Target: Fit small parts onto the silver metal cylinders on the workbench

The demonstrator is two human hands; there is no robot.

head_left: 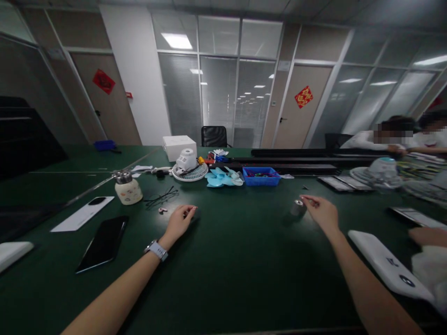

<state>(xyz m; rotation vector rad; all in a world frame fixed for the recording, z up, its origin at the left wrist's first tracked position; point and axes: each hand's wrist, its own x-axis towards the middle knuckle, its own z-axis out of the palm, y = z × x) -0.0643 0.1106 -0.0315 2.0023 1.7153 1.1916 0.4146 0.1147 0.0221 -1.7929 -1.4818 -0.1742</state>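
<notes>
My left hand (179,220), with a watch (157,250) on its wrist, rests low over the green table (240,260). Its thumb and fingertips are pinched together; whatever may be between them is too small to name. Left of it lie a small pink-and-white earbud-like piece (163,211) and a pair of black-framed glasses (162,196). My right hand (323,215) is closed in a pinch beside a small silver metal cylinder (297,208), which stands upright. Its fingertips are at the cylinder's upper right edge; I cannot tell whether they touch it or hold something tiny.
On the left are a cream jar (128,190), a black phone (104,243) and a white phone box (83,214). Farther back: white fan parts (188,170), blue fan blades (223,177), a blue tray (261,177). At right, a white case (387,265) and a co-worker's arm (429,237).
</notes>
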